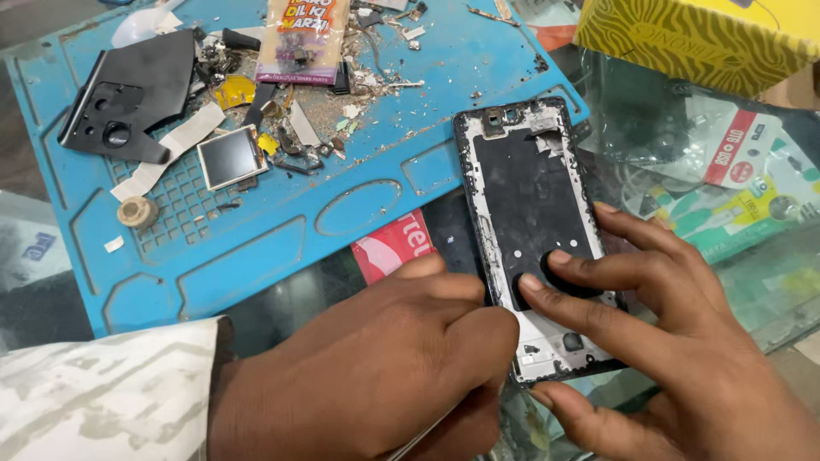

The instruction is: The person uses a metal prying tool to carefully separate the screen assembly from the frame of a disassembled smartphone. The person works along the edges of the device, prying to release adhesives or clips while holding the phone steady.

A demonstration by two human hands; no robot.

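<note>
An opened phone frame (530, 188), black inside with a white lower part, lies tilted over the edge of the blue work mat (282, 230). My right hand (675, 341) rests on its lower half, two fingertips pressing the black inner surface and the thumb under its bottom edge. My left hand (376, 367) is closed against the frame's left side, gripping a thin metal tool (418, 444) that shows below the fist. A pale patterned sleeve covers that wrist.
The mat carries a black back cover (128, 94), a small square screen module (231, 156), a round roll (137, 211), a parts packet (299, 38) and scattered scraps. A yellow patterned box (692, 38) stands at the back right. Packaged goods (735, 179) lie under the glass counter.
</note>
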